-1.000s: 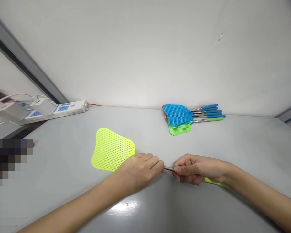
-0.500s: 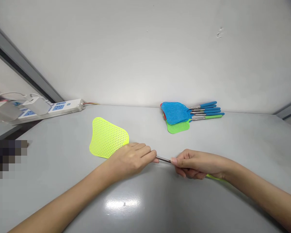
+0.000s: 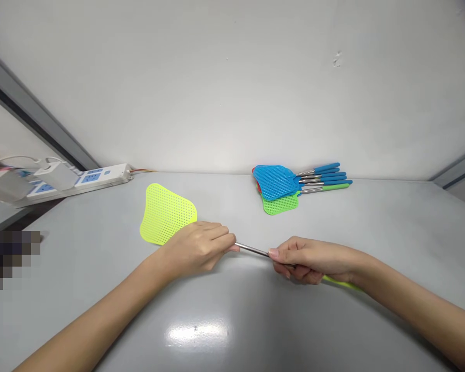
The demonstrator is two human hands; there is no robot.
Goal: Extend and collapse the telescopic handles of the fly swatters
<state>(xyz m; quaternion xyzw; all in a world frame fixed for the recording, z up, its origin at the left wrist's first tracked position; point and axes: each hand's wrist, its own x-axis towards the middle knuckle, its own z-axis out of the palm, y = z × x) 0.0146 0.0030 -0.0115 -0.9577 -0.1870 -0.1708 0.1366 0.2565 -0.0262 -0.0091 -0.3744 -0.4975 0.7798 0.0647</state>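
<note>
A yellow fly swatter (image 3: pixel 166 214) with a perforated head is held across the grey table by both hands. My left hand (image 3: pixel 201 245) is closed around it just below the head, hiding the neck. My right hand (image 3: pixel 304 258) grips the metal rod farther right, thumb on top. Between the hands a stretch of bare silvery rod shows. Part of the yellow handle (image 3: pixel 341 282) sticks out beneath my right wrist. Beyond my right hand lies a stack of fly swatters (image 3: pixel 275 182), blue on top, with green and a bit of red below.
A white power strip (image 3: pixel 96 178) with plugged-in adapters (image 3: pixel 58 175) stands at the table's left back edge. Behind the table (image 3: pixel 225 330) rises a pale wall (image 3: pixel 217 93). A pixelated dark patch covers the left edge.
My left hand has moved left with the swatter's head, away from my right hand. More of the metal rod shows between them. The view has shifted slightly.
</note>
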